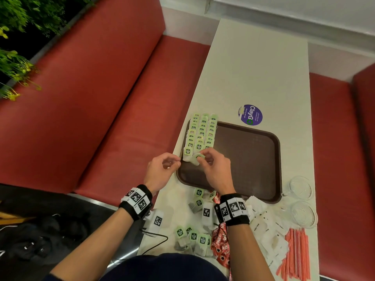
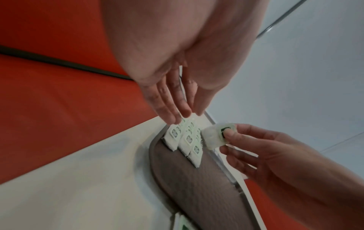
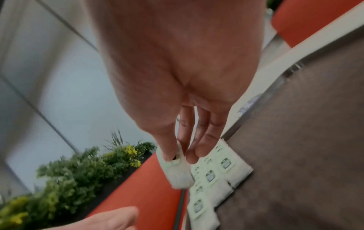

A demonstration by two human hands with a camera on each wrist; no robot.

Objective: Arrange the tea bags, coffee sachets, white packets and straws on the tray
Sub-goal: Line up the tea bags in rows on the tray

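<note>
A brown tray (image 1: 249, 159) lies on the white table. Three overlapping rows of green-tagged tea bags (image 1: 200, 132) run along its left side. My right hand (image 1: 203, 158) pinches one more tea bag (image 1: 195, 160) by its tag, just above the near end of the rows; the left wrist view shows the thumb on that held tea bag (image 2: 214, 137). My left hand (image 1: 174, 162) hovers at the tray's left rim, fingers relaxed, holding nothing. Loose tea bags (image 1: 194, 238), red coffee sachets (image 1: 221, 242), white packets (image 1: 267, 236) and orange straws (image 1: 296, 254) lie near the front edge.
Two glass cups (image 1: 300, 187) stand right of the tray. A purple sticker (image 1: 250, 115) sits beyond it. A red bench (image 1: 101, 98) runs along the table's left, with plants (image 1: 16, 67) behind. The tray's right part is bare.
</note>
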